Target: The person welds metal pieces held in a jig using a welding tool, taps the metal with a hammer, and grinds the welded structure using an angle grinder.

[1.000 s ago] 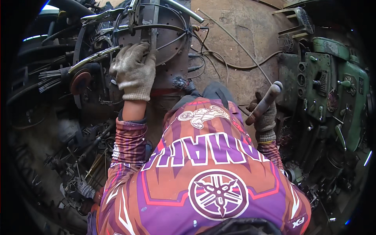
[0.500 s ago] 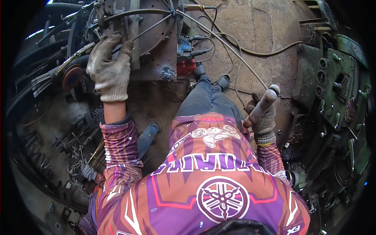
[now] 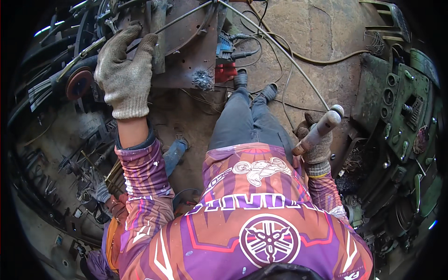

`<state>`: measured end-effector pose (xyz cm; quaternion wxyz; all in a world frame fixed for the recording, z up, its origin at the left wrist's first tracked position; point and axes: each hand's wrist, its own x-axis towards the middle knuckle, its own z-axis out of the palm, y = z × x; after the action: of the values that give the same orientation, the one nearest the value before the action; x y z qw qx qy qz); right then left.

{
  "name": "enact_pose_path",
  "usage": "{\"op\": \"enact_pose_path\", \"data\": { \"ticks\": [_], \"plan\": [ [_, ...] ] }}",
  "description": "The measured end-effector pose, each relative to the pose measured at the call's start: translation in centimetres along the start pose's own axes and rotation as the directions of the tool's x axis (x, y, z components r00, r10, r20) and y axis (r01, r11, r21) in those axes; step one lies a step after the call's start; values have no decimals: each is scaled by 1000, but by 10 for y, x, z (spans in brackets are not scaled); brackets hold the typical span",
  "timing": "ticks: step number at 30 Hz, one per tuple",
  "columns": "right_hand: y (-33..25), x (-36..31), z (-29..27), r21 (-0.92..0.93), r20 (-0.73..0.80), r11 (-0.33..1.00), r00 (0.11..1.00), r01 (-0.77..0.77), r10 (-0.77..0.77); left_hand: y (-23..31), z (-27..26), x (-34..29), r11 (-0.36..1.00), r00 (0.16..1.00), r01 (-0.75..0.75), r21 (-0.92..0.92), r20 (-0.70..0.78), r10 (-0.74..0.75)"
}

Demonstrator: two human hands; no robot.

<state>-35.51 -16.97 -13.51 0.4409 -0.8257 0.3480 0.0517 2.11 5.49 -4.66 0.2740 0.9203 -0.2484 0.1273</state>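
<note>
My left hand (image 3: 125, 77), in a pale knit glove, is at the upper left beside the edge of a rusty metal plate (image 3: 182, 77). Its fingers and thumb close around a thin metal rod (image 3: 184, 18), which runs to the top of the view. From that same spot a thin rod (image 3: 284, 51) slants down to the right. At its lower end my gloved right hand (image 3: 318, 142) grips a thick, grey-brown metal bar (image 3: 317, 130) with rounded ends; its exact kind is unclear. Where the rods meet is cut off by the upper rim.
A blue machine (image 3: 225, 48) with cables and a red object (image 3: 226, 73) stand beside the plate. A hose (image 3: 322, 61) crosses the floor. On the right is a green machine (image 3: 406, 114) with levers. At lower left is another person's gloved hand (image 3: 101, 191) among metal parts.
The view has shifted, and the rods' meeting point has slid to the upper rim. My left hand sits slightly further left and up. My right hand and its bar are slightly further right.
</note>
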Motion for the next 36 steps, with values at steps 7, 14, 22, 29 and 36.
{"op": "enact_pose_path", "data": {
  "ticks": [7,14,22,29,36],
  "plan": [
    [-19,-13,4,195,-64,972,988,-129,144,3,2,-2,997,999,-32,-72,-12,31],
    [-24,-23,7,-42,-70,996,995,-76,73,11,9,-2,986,994,-94,-139,-62,86],
    [20,-46,26,-39,-18,991,992,-128,128,15,13,0,975,991,-130,-178,-55,122],
    [1,-40,32,816,138,465,897,-343,421,19,13,-2,968,991,-127,-218,-60,117],
    [9,-42,29,861,152,388,894,-329,421,23,12,-2,971,990,-139,-194,-48,132]
  ]
}}
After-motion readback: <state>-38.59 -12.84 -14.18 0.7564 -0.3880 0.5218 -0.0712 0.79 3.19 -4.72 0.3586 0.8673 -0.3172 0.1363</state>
